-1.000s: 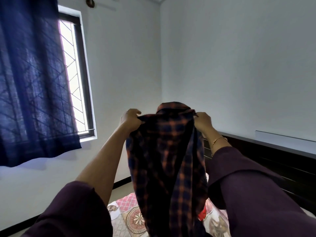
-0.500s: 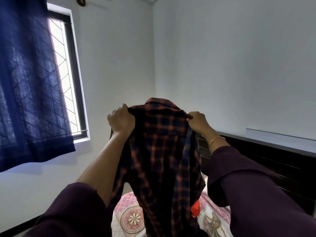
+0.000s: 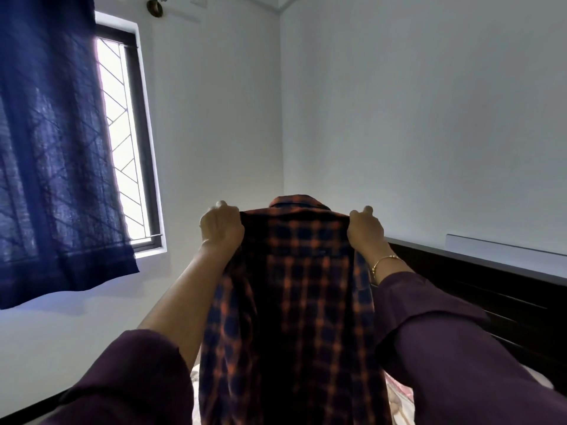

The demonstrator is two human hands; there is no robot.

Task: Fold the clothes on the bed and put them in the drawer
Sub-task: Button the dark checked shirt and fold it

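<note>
Head view: left hand [image 3: 221,223] and right hand [image 3: 365,230] grip plaid shirt [image 3: 294,302], hem cut off.

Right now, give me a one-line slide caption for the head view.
Both hands, left hand and right hand, hold a plaid shirt up by its shoulders above the bed.

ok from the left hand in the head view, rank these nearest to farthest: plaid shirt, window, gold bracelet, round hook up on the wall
1. plaid shirt: gripped at its shoulder by the left hand, hanging in front.
2. window: on the wall to the left.
3. gold bracelet: on the right wrist, across the shirt. Too close to the window to rank surely.
4. round hook: high on the wall, upper left.
</note>
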